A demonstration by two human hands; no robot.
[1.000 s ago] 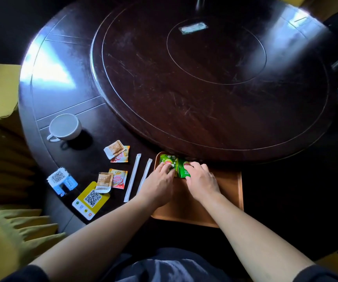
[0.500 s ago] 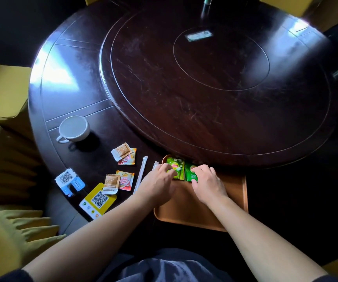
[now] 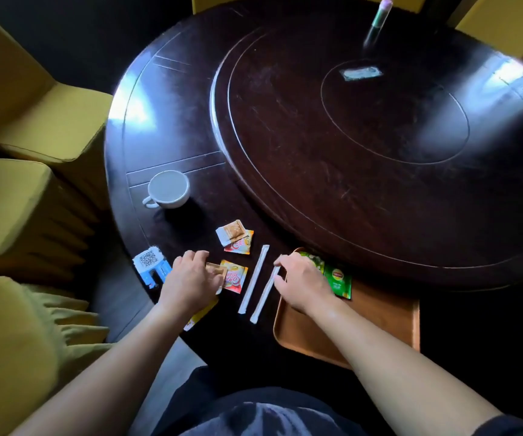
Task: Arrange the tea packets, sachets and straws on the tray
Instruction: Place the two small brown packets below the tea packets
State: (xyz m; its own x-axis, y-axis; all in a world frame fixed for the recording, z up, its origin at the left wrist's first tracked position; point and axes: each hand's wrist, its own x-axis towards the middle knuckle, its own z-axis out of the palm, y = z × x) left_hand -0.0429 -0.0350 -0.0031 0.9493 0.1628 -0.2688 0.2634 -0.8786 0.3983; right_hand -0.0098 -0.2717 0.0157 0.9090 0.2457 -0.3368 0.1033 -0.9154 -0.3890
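Note:
An orange-brown tray [image 3: 379, 325] lies at the table's near edge. Two green tea packets sit at its far left corner; one [image 3: 338, 280] is in plain view and the other [image 3: 316, 262] is partly under my right hand [image 3: 304, 281]. Two white wrapped straws lie side by side left of the tray. My right thumb and forefinger pinch the upper end of the right straw [image 3: 263, 298]; the left straw [image 3: 254, 278] lies untouched. My left hand [image 3: 191, 278] has its fingers closed on a brown sachet [image 3: 216, 268] beside an orange sachet [image 3: 235, 276]. Two more sachets [image 3: 235, 236] overlap farther back.
A white cup [image 3: 169, 188] stands at the left of the dark round table. A blue and white QR stand [image 3: 151, 265] is left of my left hand, and a yellow card [image 3: 200, 314] lies under that wrist. The raised turntable [image 3: 379, 136] overhangs the tray's far edge. Yellow chairs [image 3: 18, 199] stand at left.
Both hands have left the green tea packets on the tray and moved left. The left hand now covers the brown sachet and the right hand pinches the right straw. The camera view has shifted.

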